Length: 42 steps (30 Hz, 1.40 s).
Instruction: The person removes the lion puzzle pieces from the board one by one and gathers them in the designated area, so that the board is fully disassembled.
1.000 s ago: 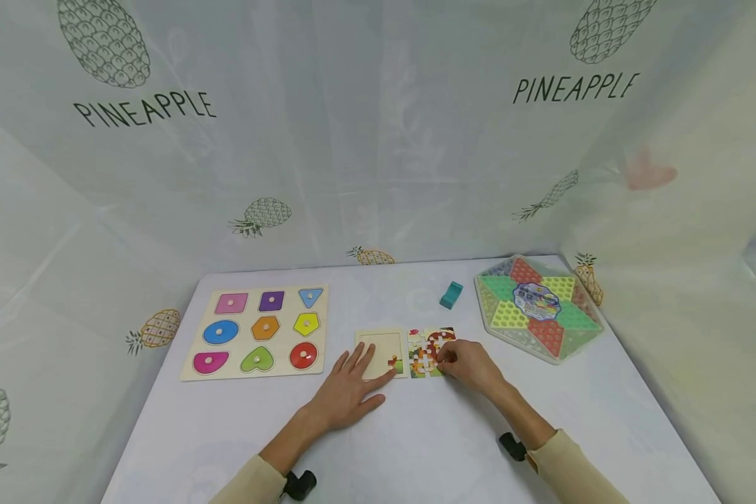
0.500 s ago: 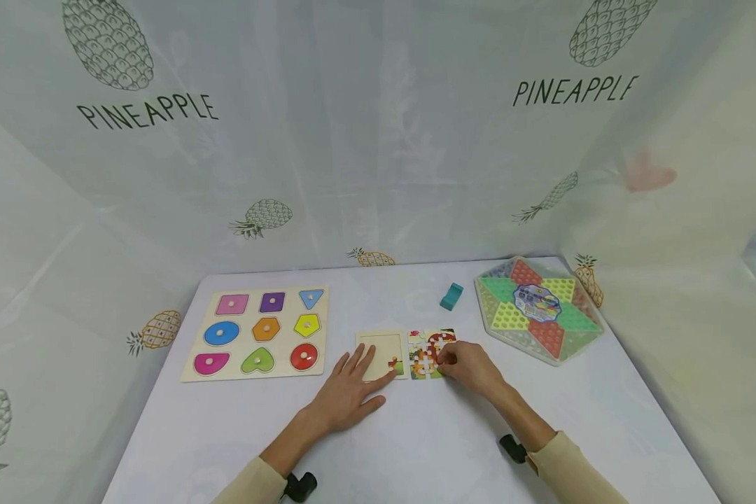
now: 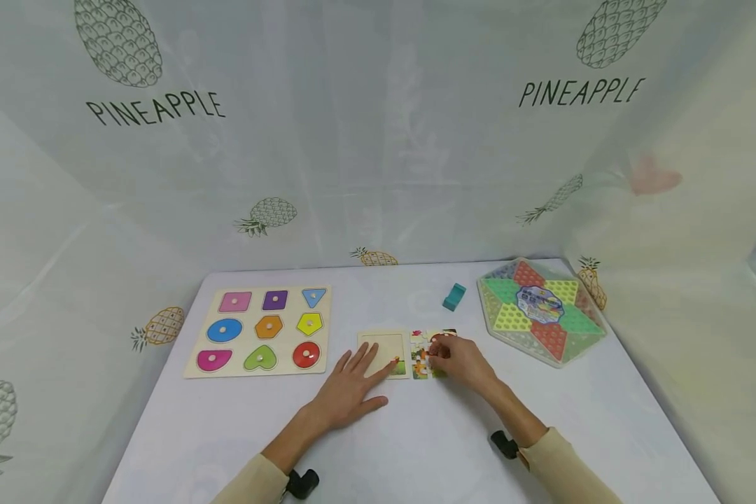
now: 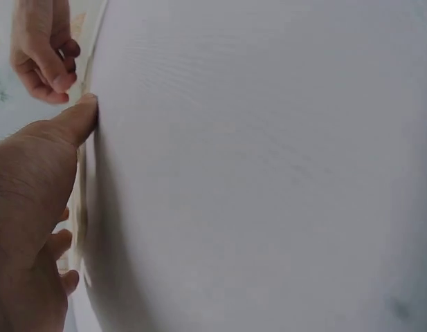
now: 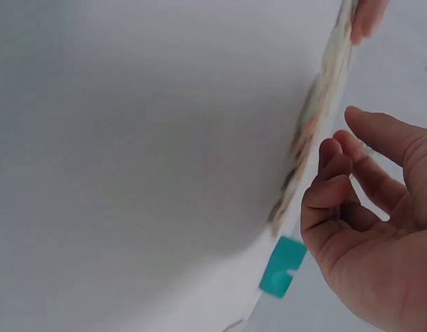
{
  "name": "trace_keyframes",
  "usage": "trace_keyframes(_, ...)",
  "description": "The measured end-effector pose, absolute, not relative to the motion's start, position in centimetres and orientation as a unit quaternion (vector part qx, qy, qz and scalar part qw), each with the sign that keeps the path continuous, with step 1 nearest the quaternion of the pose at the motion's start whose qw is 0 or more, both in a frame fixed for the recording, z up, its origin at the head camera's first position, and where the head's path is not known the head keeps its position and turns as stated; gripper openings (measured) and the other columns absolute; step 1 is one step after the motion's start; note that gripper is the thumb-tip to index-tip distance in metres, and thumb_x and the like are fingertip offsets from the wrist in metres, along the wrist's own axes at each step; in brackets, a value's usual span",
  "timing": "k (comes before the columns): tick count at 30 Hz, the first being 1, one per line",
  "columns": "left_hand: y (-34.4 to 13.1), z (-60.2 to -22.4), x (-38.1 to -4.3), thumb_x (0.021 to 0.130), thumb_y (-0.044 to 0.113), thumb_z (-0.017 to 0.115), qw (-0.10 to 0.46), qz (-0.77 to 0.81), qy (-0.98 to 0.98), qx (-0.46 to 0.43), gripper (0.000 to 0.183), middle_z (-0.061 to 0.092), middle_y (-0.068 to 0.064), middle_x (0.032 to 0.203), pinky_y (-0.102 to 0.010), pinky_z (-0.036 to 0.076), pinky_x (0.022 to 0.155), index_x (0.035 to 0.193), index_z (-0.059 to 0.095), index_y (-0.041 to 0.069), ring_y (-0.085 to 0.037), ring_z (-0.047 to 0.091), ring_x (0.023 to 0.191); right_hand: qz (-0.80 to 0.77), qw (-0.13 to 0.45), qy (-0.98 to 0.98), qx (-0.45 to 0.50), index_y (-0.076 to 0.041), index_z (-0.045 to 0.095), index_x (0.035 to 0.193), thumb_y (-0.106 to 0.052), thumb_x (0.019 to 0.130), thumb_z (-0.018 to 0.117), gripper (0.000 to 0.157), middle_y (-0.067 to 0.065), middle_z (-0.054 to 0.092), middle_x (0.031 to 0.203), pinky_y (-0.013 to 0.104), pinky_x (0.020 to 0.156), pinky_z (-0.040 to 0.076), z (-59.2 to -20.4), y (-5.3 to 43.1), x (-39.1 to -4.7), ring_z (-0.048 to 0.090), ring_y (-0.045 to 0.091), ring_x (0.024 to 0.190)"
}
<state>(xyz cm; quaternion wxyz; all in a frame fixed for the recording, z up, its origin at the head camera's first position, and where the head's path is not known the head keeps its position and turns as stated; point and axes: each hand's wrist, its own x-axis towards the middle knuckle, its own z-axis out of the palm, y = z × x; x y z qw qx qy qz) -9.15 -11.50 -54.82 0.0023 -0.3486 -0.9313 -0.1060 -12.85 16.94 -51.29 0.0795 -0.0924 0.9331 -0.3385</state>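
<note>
Two hands worked at the table's (image 3: 416, 448) middle. Since a moment earlier, we saw the right hand (image 3: 460, 362) slide leftward over the jigsaw pieces (image 3: 423, 353), covering more of them; it seemed to be choosing one. Its fingers curled over the pieces, but we could not tell whether they pinched anything. The left hand (image 3: 351, 383) lay flat, fingers spread, on the puzzle tray (image 3: 382, 348), whose long axis ran away from the person.

Shape board (image 3: 260, 332) is pale wood with pink, purple, blue, orange, yellow, green and red pieces. Right of it sits a teal block (image 3: 453, 297), then a hexagonal game board (image 3: 540, 309) in red, green and yellow triangles. Backdrop curtain (image 3: 378, 133) is white with pineapple prints.
</note>
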Motion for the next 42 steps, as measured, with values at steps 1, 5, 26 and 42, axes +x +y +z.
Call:
trace_keyframes(1,-11.5,-54.8,-9.3,0.099,0.059,0.051,0.001,-0.115,-0.932,-0.343,0.072,0.021,-0.013,0.167,-0.058,0.023,0.119,0.161,0.025,0.033,-0.033,0.017,0.154,-0.34,0.082,0.932,-0.1,-0.015,0.071,0.091,-0.017,0.089,0.077,0.007,-0.005,0.057,0.075,0.026,0.06,0.041,-51.2,16.6,-13.0,0.05,0.012,0.07)
trace_keyframes(5,-11.4,-54.5,-10.4,0.095,0.06,0.058,-0.008,-0.172,-0.937,-0.305,0.083,0.024,-0.006,0.167,-0.052,0.028,0.119,0.162,0.021,0.03,-0.026,0.021,0.153,-0.342,0.095,0.926,-0.13,-0.011,0.076,0.098,-0.015,0.088,0.078,0.011,-0.007,0.059,0.075,0.025,0.06,0.044,-50.9,15.0,-13.3,0.052,0.011,0.07)
trace_keyframes(26,-12.5,-53.5,-13.3,0.083,0.061,0.072,-0.05,-0.171,-0.953,-0.245,0.098,0.033,-0.007,0.163,-0.051,0.033,0.117,0.156,0.036,0.007,-0.029,0.034,0.147,-0.302,0.145,0.918,-0.21,-0.006,0.077,0.109,-0.013,0.084,0.079,0.026,-0.006,0.055,0.067,0.023,0.055,0.035,-50.3,11.3,-14.0,0.047,0.008,0.062)
trace_keyframes(42,-12.5,-54.0,-13.5,0.083,0.064,0.07,-0.049,-0.167,-0.953,-0.247,0.1,0.034,-0.007,0.163,-0.049,0.033,0.117,0.156,0.035,0.006,-0.027,0.033,0.148,-0.337,0.122,0.915,-0.187,-0.007,0.071,0.097,-0.022,0.09,0.077,0.018,-0.005,0.058,0.073,0.025,0.055,0.043,-50.8,11.0,-13.9,0.051,0.01,0.062)
